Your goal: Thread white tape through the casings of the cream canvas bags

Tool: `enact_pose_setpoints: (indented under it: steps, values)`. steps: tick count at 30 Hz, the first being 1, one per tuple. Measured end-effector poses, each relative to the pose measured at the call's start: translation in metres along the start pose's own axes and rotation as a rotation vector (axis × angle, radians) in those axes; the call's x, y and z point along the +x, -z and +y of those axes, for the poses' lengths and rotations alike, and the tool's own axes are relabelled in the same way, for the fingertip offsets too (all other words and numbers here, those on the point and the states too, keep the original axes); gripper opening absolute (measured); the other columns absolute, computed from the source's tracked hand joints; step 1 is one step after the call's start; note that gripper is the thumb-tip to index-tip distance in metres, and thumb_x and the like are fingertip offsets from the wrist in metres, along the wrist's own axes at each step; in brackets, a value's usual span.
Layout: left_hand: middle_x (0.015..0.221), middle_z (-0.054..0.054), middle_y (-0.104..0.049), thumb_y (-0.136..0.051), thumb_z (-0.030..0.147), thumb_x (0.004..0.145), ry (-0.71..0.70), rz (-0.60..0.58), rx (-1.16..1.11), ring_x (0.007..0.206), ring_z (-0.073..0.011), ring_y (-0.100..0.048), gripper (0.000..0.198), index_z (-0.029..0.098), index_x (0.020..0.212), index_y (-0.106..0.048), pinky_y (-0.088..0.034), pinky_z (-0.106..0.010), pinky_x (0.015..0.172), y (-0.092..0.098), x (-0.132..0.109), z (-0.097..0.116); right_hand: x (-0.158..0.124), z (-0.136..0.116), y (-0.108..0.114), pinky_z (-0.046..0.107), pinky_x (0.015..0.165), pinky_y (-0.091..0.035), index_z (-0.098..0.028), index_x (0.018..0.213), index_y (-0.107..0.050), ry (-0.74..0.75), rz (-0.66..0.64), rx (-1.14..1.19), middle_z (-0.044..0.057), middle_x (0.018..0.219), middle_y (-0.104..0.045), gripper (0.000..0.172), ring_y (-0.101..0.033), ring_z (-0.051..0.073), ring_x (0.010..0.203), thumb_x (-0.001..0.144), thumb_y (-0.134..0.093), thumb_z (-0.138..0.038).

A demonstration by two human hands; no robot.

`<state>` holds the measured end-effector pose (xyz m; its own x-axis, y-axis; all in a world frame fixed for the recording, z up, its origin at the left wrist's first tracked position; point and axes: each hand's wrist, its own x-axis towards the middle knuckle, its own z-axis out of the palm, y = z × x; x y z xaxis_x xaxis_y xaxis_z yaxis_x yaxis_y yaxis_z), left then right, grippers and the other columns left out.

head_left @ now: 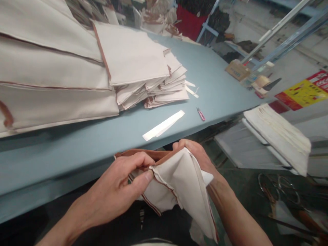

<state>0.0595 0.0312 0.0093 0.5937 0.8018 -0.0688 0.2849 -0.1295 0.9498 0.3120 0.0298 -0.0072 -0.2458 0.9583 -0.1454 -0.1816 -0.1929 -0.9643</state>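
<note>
A cream fabric bag piece (186,177) with brown edging hangs between my hands, in front of the table's near edge. With thumb and index finger my left hand (120,186) pinches a seam corner at its brown-trimmed top. My right hand (197,153) grips the far upper corner; its fingers are partly hidden behind the fabric. The lower part of the piece droops in folds. A small white flap (207,177) shows beside my right wrist. On the table just beyond lie white strips (164,125) and pink-handled thread snips (201,114).
Stacked cream fabric pieces (133,54) with brown edges cover the left of the blue-grey table (220,85). A cardboard box (237,70) stands at its far right. Right of the table, more pale pieces (279,130) rest on a support, with scissors-like handles (279,188) below.
</note>
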Motion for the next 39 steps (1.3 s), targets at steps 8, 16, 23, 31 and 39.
enact_pose_setpoints:
  steps: [8, 16, 23, 31, 39]
  values:
    - [0.066, 0.005, -0.070, -0.050, 0.023, 0.100, -0.112, 0.100, -0.054, 0.058, -0.0102, -0.061, 0.030, 0.021, 0.076, -0.068, -0.045, -0.019, 0.058, -0.008, -0.001, 0.004, -0.006, 0.001, 0.014, 0.027, 0.061, -0.040, -0.019, 0.081, -0.062, 0.075, -0.088, -0.350, -0.001, 0.076, -0.055, 0.051, -0.048, 0.014, 0.066, 0.112, -0.053, -0.060]
    - [0.074, 0.004, -0.072, -0.051, 0.027, 0.110, -0.123, -0.032, 0.046, 0.063, -0.0105, -0.061, 0.031, 0.021, 0.088, -0.072, -0.045, -0.017, 0.057, 0.000, 0.001, 0.003, -0.004, -0.024, 0.023, 0.047, 0.122, -0.040, -0.023, 0.108, -0.069, 0.455, -0.217, -1.029, 0.007, 0.113, -0.079, 0.024, -0.063, 0.025, 0.133, 0.115, -0.045, -0.023]
    - [0.060, 0.008, -0.057, -0.051, 0.021, 0.103, -0.134, 0.118, 0.026, 0.050, -0.0080, -0.051, 0.032, 0.022, 0.073, -0.059, -0.041, -0.017, 0.048, -0.003, 0.002, 0.012, -0.002, -0.036, -0.015, 0.037, 0.092, -0.054, -0.022, 0.095, -0.064, 0.684, -0.228, -0.992, 0.001, 0.087, -0.075, 0.016, -0.069, 0.019, 0.082, 0.106, -0.069, -0.033]
    - [0.066, 0.007, -0.065, -0.051, 0.022, 0.105, -0.096, 0.134, 0.098, 0.056, -0.0089, -0.058, 0.031, 0.022, 0.079, -0.067, -0.045, -0.018, 0.056, -0.004, -0.006, 0.006, 0.003, -0.022, -0.034, 0.029, 0.080, -0.055, -0.021, 0.093, -0.065, 0.726, -0.172, -0.890, 0.000, 0.082, -0.075, 0.010, -0.071, 0.015, 0.077, 0.100, -0.069, -0.016]
    - [0.074, 0.004, -0.072, -0.052, 0.029, 0.112, -0.100, 0.029, 0.123, 0.061, -0.0121, -0.060, 0.033, 0.024, 0.085, -0.069, -0.047, -0.022, 0.063, 0.003, -0.018, -0.008, 0.002, -0.022, -0.038, 0.031, 0.081, -0.058, -0.023, 0.090, -0.069, 0.591, -0.240, -0.845, 0.002, 0.087, -0.080, 0.014, -0.074, 0.017, 0.082, 0.101, -0.067, -0.016]
